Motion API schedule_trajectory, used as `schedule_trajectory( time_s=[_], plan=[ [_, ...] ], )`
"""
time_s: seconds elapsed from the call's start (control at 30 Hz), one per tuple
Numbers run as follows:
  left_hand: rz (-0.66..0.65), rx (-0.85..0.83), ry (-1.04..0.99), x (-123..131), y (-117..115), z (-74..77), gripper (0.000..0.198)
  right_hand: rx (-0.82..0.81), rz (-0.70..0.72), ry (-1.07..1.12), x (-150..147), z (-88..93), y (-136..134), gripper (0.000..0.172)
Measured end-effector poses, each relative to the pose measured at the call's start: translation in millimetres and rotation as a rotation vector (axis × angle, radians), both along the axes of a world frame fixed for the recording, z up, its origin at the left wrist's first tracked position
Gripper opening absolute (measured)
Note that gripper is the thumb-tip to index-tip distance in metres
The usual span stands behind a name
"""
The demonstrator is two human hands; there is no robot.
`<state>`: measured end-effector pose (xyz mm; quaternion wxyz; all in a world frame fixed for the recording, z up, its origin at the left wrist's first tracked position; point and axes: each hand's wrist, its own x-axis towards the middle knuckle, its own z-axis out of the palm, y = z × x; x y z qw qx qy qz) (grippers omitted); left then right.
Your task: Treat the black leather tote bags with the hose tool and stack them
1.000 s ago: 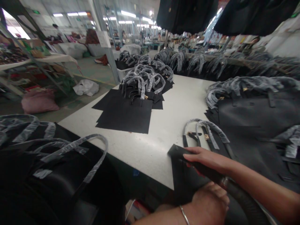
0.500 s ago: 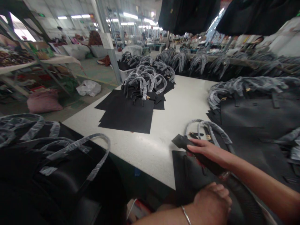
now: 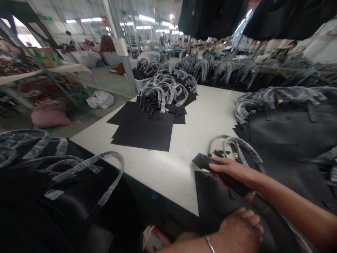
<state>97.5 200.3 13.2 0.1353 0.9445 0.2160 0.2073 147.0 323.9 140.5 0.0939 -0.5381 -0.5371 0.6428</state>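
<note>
A black handbag (image 3: 210, 196) lies at the table's near right edge, its clear-wrapped handles (image 3: 254, 151) pointing away from me. My right hand (image 3: 229, 168) is wrapped round a black hand tool (image 3: 202, 161) with a flat, squared end, held over the bag's upper part. From the tool's rear a dark ribbed hose (image 3: 277, 218) runs down toward the lower right. Lower on the bag rests my left hand (image 3: 240, 226), a bangle at its wrist. Its fingers are curled together, and whatever they may grip is hidden.
Overlapping black bags (image 3: 147, 130) lie on the white table (image 3: 181, 168) ahead. More bags (image 3: 279, 126) are piled at the right, with others (image 3: 79, 196) at the near left. A metal post (image 3: 127, 70) stands behind the table; dark items (image 3: 213, 17) hang overhead.
The view has shifted very slightly. Both hands and the tool keep nearly the same places over the bag.
</note>
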Motion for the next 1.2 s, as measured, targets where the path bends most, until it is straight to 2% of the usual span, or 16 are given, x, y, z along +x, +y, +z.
schedule_trajectory(
  time_s=[0.1, 0.2, 0.27, 0.33, 0.43, 0.57, 0.67, 0.73, 0.83, 0.9, 0.97, 1.07, 1.2],
  plan=[
    [0.035, -0.055, -0.053, -2, -3, -1.4, 0.017, -0.149, 0.055, -0.042, 18, 4.9, -12, 0.039],
    [0.044, -0.071, -0.059, 0, -4, -3.7, 0.014, -0.236, 0.044, -0.048, 18, -0.2, -19, 0.042],
    [0.037, -0.069, -0.064, 1, -3, -4.6, 0.015, -0.189, 0.017, -0.036, 9, -4.6, -14, 0.042],
    [0.029, -0.068, -0.065, 1, -2, -4.1, 0.017, -0.064, -0.042, -0.046, 2, -4.9, -5, 0.044],
    [0.044, -0.067, -0.096, -2, -1, -1.3, 0.019, 0.040, -0.112, -0.069, 12, 3.8, 2, 0.052],
    [0.055, -0.047, -0.102, -6, -3, 1.5, 0.014, -0.142, -0.050, -0.098, 52, 17.1, -18, 0.063],
    [0.050, -0.036, -0.093, -5, -4, 1.6, 0.014, -0.240, -0.074, -0.122, 66, 15.2, -37, 0.062],
    [0.042, -0.029, -0.097, -4, -3, 2.0, 0.015, -0.248, -0.083, -0.089, 58, 8.4, -40, 0.053],
    [0.039, -0.032, -0.097, -4, -2, 4.0, 0.016, -0.194, -0.055, -0.019, 34, -1.5, -28, 0.043],
    [0.034, -0.055, -0.094, -5, -2, 6.0, 0.017, -0.102, -0.083, -0.011, 21, -2.4, -15, 0.040],
    [0.038, -0.094, -0.102, -6, -2, 7.6, 0.016, 0.025, -0.154, -0.020, 21, 2.5, -5, 0.042],
    [0.060, -0.133, -0.133, -8, -3, 8.2, 0.013, 0.117, -0.243, -0.071, 45, 16.0, -5, 0.047],
    [0.086, -0.145, -0.153, -7, -4, 5.0, 0.012, -0.040, -0.231, -0.101, 84, 24.4, -37, 0.058]
  ],
)
